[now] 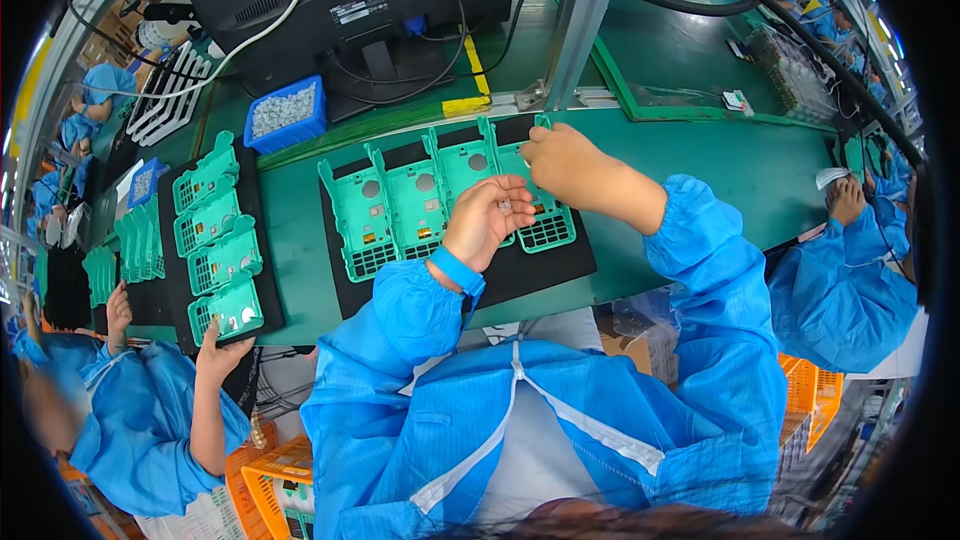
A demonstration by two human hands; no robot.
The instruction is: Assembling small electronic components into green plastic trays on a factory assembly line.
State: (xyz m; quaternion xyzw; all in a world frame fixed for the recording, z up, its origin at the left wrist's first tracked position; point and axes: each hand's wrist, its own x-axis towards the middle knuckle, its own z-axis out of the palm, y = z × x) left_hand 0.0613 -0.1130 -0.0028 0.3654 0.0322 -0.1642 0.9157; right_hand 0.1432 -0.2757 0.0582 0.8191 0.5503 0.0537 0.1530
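Note:
Four-in-a-row green plastic housings lie on a black mat (465,278); the left one (358,215) and its neighbour (410,200) show gridded lower ends and round grey discs. My left hand (488,222) is cupped palm up over the right part of the row, fingers curled around what look like small pale pieces. Beside it, my right hand (575,168) pinches at the upper end of the rightmost green housing (548,230). What its fingertips hold is hidden. My hands partly cover the two right housings.
A blue bin (287,115) of small pale pieces stands behind the mat, near a black monitor (345,10). To the left, a co-worker's hand (222,352) touches a green housing (226,310) on another black mat. A metal post (585,25) rises behind; another co-worker sits at right.

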